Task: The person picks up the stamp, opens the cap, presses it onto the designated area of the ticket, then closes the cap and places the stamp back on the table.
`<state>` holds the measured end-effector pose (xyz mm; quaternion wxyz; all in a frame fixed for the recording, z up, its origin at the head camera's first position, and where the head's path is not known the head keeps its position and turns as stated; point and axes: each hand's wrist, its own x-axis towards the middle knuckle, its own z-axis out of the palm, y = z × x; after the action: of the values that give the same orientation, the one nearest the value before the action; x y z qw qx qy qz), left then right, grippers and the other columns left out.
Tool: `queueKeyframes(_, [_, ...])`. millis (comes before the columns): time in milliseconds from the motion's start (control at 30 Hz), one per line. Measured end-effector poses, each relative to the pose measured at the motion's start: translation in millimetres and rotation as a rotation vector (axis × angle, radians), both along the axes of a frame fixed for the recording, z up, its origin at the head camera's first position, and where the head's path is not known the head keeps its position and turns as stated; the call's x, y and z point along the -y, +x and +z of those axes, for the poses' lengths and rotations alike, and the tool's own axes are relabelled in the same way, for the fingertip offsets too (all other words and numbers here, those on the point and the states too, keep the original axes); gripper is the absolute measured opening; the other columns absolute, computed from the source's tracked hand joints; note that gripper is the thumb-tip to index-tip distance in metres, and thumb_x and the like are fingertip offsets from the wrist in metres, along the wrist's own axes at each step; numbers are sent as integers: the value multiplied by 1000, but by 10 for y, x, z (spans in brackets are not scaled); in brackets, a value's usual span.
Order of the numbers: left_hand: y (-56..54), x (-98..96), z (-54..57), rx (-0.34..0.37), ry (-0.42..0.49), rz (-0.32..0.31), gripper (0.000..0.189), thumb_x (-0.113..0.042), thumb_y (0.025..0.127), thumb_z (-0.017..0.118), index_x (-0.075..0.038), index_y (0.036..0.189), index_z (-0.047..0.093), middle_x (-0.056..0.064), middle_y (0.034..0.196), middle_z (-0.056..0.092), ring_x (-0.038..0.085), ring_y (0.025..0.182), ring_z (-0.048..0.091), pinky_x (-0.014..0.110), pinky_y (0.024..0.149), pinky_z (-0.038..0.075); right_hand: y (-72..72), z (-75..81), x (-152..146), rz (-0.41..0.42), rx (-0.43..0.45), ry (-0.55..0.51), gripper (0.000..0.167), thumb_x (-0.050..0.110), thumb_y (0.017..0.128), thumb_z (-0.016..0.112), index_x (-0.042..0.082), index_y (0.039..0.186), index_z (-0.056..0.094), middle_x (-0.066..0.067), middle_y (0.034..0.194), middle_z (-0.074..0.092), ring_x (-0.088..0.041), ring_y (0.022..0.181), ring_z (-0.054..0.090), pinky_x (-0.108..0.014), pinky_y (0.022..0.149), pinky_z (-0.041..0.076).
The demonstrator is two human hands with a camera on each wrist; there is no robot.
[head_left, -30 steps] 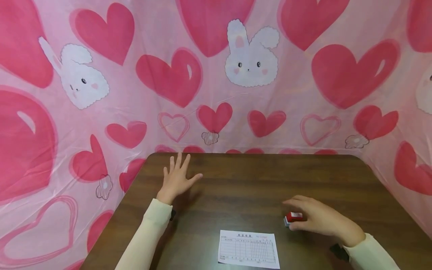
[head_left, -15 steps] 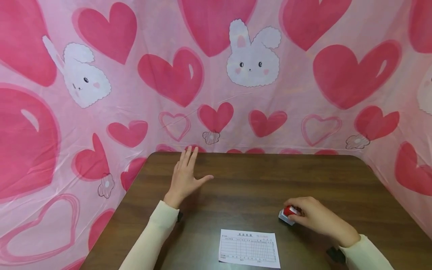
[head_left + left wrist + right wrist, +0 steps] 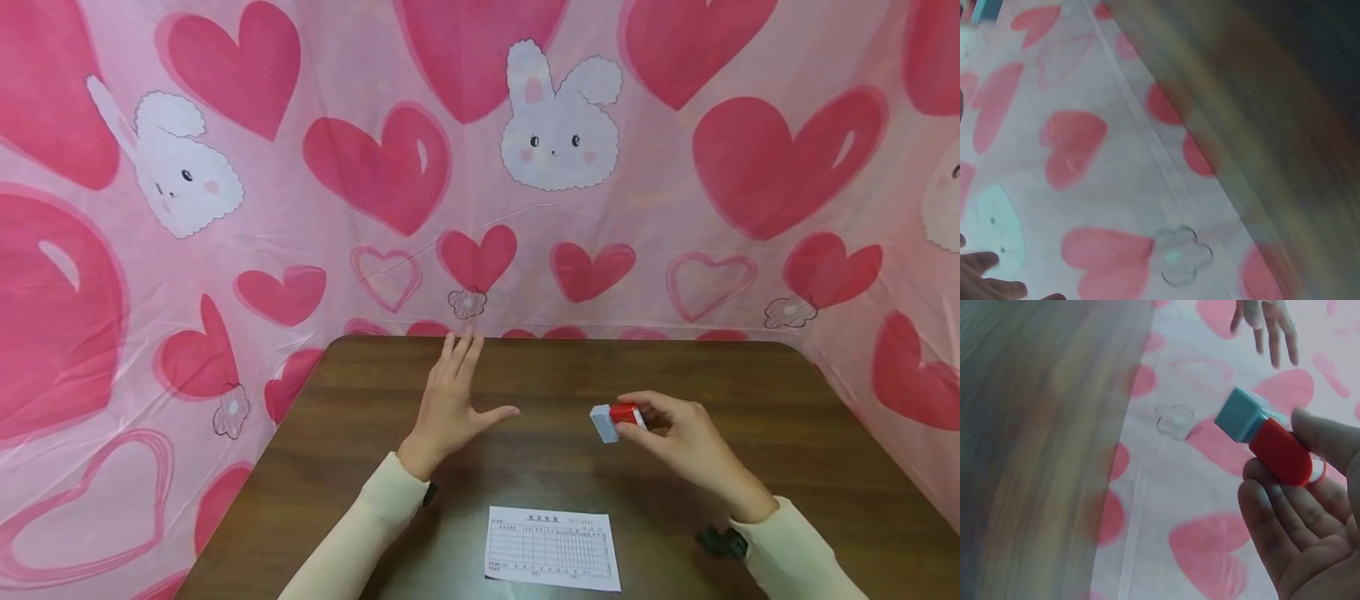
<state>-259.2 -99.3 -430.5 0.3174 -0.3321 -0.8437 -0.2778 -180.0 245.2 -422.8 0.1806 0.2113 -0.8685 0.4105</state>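
Note:
My right hand (image 3: 693,442) pinches a red self-inking stamp (image 3: 624,413) between thumb and fingers, raised over the table. The stamp lies on its side, with its pale blue cap (image 3: 603,423) pointing left. In the right wrist view the cap (image 3: 1239,415) is seated on the end of the red body (image 3: 1282,453). My left hand (image 3: 450,408) hovers left of the stamp, fingers straight, thumb stretched out to the right, holding nothing. Some left fingertips (image 3: 994,284) show at the lower left of the left wrist view. A printed paper form (image 3: 551,548) lies flat nearer the body.
The dark wooden table (image 3: 555,375) has rounded far corners. Behind and beside it hangs a pink cloth (image 3: 652,200) printed with hearts and rabbits. A black strap (image 3: 722,543) shows at the right wrist.
My right hand has closed on the stamp, picked it up and carried it forward and left, turning it sideways. My left hand has moved right. The form stays in place.

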Motion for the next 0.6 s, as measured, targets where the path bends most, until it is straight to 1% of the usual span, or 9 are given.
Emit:
queueKeyframes(133, [52,-171,-30,-159,41,-127,122,-40,61,104,-5,159,41,16,158,51,46,149,42,64,105,48,-19,42,121,-32,-13,-71,37,3,83,89,2,117,75,-6,94,78,-7,75,70,-17,70,57])
queueKeyframes(200, [89,-254,-30,-214,47,-175,120,-39,60,105,-4,157,45,16,155,55,45,145,47,61,104,51,-25,62,181,-31,-13,-108,37,1,83,88,2,118,75,-6,92,78,-8,74,70,-19,68,57])
queueKeyframes(267, [129,-331,-29,-237,39,-210,118,-39,60,105,-5,156,46,15,153,58,43,144,49,58,105,51,-25,84,239,-28,-6,-136,37,1,84,87,4,119,75,-6,92,77,-9,73,69,-21,67,58])
queueKeyframes(367, [186,-432,-34,-241,16,-250,114,-39,63,104,-5,156,47,14,152,59,41,144,50,54,108,50,-15,112,317,-15,21,-190,37,2,87,85,4,122,74,-8,94,77,-12,73,68,-25,66,58])
queueKeyframes(433, [218,-486,-41,-245,10,-269,111,-38,63,104,-5,154,49,14,151,60,40,144,51,52,109,49,-7,126,365,0,42,-228,36,2,89,83,4,124,73,-9,97,77,-14,75,69,-26,68,59])
queueKeyframes(500, [244,-530,-45,-252,13,-281,109,-36,63,104,-5,153,50,14,150,61,38,143,52,51,110,49,-1,135,406,27,59,-275,36,1,90,81,2,125,73,-9,99,76,-15,78,69,-26,70,60])
queueKeyframes(600, [276,-584,-34,-256,33,-308,109,-32,62,105,-4,152,51,14,148,62,37,143,53,49,112,48,0,138,454,86,86,-361,34,-4,91,78,-3,125,71,-6,101,77,-15,81,72,-25,72,61])
